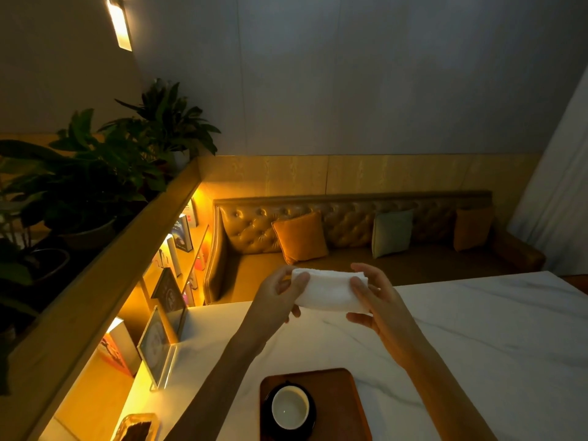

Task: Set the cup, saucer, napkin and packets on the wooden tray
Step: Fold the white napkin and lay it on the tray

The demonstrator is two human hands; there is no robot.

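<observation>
A folded white napkin (pixel 329 291) hangs in the air above the far part of the marble table (pixel 493 338). My left hand (pixel 276 297) grips its left end and my right hand (pixel 378 300) grips its right end. Near the table's front edge lies the wooden tray (pixel 343 405). On the tray's left half a white cup (pixel 289 409) stands on a dark saucer (pixel 310 424). No packets can be made out.
A clear acrylic sign stand (pixel 157 345) stands at the table's left edge. A gold dish (pixel 136 428) sits at the bottom left. Behind the table runs a tufted leather sofa (pixel 350 230) with cushions. Lit bookshelves and potted plants (pixel 89 173) fill the left side.
</observation>
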